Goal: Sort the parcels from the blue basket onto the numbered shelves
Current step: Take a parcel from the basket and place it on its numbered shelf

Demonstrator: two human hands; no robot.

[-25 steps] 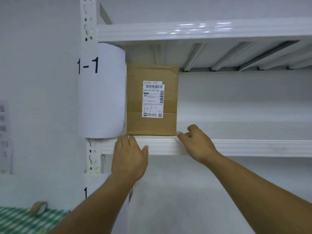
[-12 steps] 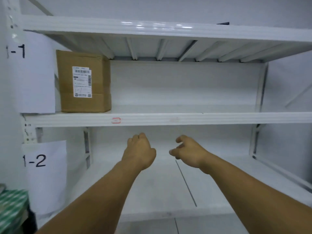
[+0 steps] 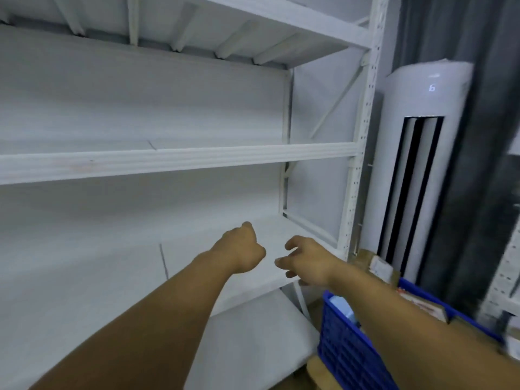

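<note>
Blue basket [image 3: 346, 356] near white shelf post [image 3: 353, 192].

white standing air conditioner [image 3: 422, 170], grey curtain [image 3: 450, 29]

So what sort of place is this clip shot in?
Probably a parcel sorting or storage room: white metal racking shelves, a blue plastic basket holding cardboard parcels, and a white standing air conditioner.

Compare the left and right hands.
The left hand is curled into a fist; the right hand has its fingers spread apart. The left hand is in front of the shelf; the right hand is nearer the basket. Both hold nothing.
</note>
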